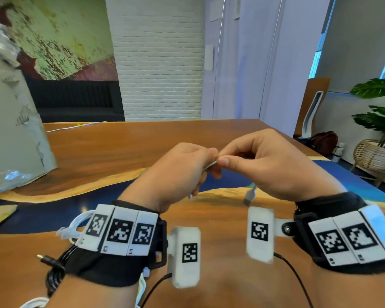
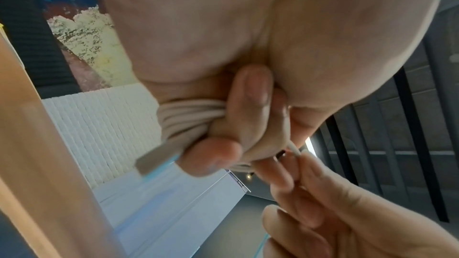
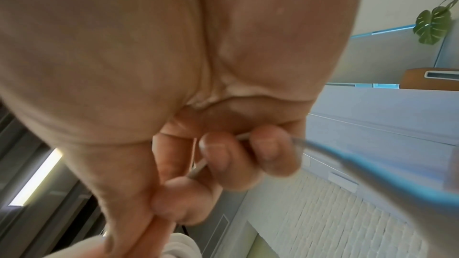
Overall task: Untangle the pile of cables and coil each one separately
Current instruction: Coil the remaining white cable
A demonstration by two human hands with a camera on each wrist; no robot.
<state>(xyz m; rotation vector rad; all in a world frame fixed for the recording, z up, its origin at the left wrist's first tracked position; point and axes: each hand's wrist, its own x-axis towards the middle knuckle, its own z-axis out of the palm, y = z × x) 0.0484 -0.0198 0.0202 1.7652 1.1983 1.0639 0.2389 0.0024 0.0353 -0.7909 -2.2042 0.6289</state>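
Observation:
Both hands meet above the wooden table. My left hand grips a small coil of white cable, its loops held under curled fingers. My right hand pinches the free strand of the same cable between thumb and fingertips, touching the left hand. A silver USB plug hangs below the right hand. A white cable bundle and a black cable with a barrel plug lie on the table under my left wrist. More white cable shows at the bottom left.
A large grey box in clear wrap stands on the table's left side. A thin white cable lies along the far edge. Off the table at right stand a chair, a potted plant and a wicker basket.

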